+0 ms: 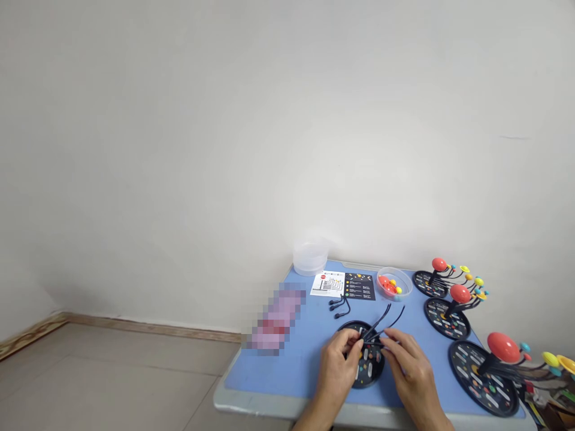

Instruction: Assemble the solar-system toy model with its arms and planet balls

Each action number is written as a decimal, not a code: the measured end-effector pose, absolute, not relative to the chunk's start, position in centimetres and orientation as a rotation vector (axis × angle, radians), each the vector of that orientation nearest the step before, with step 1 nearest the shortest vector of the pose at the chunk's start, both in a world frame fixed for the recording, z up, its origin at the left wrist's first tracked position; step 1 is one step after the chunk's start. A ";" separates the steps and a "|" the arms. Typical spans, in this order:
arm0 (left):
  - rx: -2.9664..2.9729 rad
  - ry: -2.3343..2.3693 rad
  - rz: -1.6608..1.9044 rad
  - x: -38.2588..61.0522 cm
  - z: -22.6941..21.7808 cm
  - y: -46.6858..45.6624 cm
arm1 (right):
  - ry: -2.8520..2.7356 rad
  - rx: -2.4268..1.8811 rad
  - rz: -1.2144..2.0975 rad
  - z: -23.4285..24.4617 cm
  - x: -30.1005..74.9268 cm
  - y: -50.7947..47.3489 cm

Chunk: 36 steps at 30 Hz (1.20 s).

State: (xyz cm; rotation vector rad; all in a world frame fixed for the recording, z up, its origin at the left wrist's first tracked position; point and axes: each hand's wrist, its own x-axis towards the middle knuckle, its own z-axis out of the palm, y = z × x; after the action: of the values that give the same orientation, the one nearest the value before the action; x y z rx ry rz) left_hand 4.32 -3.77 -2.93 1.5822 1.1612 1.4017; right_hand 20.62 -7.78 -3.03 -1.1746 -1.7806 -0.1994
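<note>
Over a round black base (369, 374) printed with small coloured planets, my two hands work close together. My left hand (338, 365) is closed, thumb and fingertips pinched on the lower ends of thin black rods (383, 315). The fingers of my right hand (411, 364) are pinched on one black rod just to the right of them. Two rods rise from there and curve away at the top. My fingers hide how the rods' lower ends sit. Beyond the base, several loose bent black rods (344, 307) lie on the blue table.
Three assembled solar system models (460, 294) stand along the right side. A clear dish (408, 286) holds red and yellow balls. Near the wall are a printed instruction sheet (330, 285) and stacked clear containers (309, 258). A blurred pink item (281, 314) lies at the table's left edge.
</note>
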 end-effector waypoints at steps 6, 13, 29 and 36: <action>1.627 1.180 1.366 4.9 -3.2 -3.4 | -1.655 -1.314 -0.317 -3.6 22.8 -8.1; 1.645 1.171 1.278 5.0 -3.0 -3.5 | -1.825 -1.344 -0.195 -2.1 23.0 -5.3; 1.906 1.379 1.144 6.1 -1.7 -2.5 | -1.438 -1.319 -0.035 -2.5 24.9 -5.2; 1.891 1.370 1.142 6.1 -2.8 -1.9 | -1.200 -1.316 0.579 -3.3 25.3 -3.9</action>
State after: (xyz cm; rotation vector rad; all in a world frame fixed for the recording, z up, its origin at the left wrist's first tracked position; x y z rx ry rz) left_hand 6.09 -1.91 -2.77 1.8911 1.3700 1.1416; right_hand 25.31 -3.93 -3.32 -1.3164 -1.1999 0.5790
